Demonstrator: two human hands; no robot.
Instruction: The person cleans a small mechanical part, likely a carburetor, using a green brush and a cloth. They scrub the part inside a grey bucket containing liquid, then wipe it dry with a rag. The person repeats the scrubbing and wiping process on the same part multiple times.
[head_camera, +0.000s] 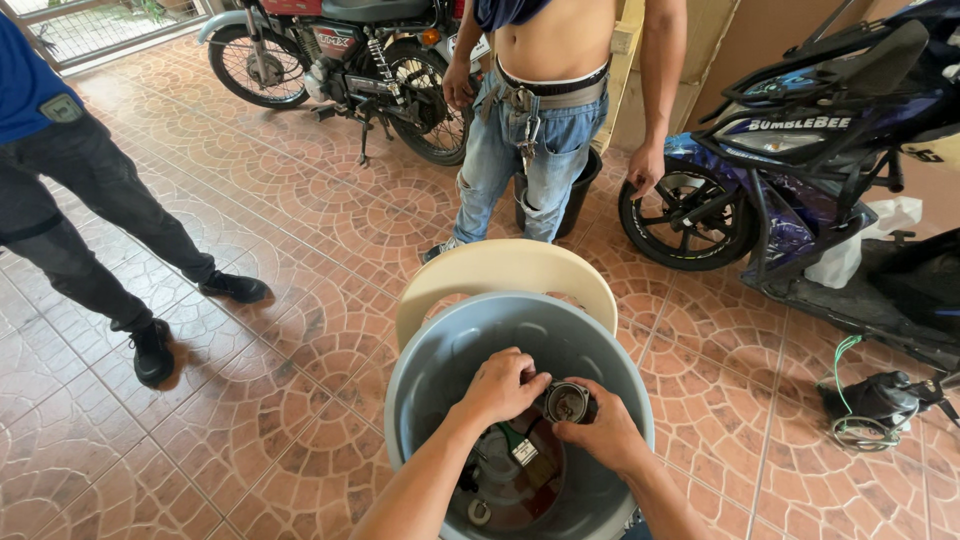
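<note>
White rectangular label (525, 451) inside grey tub (420, 370); scooter decal (798, 124).

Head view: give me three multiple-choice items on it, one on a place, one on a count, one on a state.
1. Where are both hands working?
A. Inside the grey tub
B. On the red motorcycle
C. On the floor tiles

2. How many other people stand nearby?
A. None
B. Two
C. Four

3. How is the small round dark part held?
A. Lying loose on the floor
B. Hanging from a hook
C. Gripped between both hands

Answers:
1 A: the left hand and right hand reach down within the rim of the grey tub.
2 B: one person in jeans and one person in dark trousers stand on the tiles.
3 C: fingers of both hands close on the round part.
</note>
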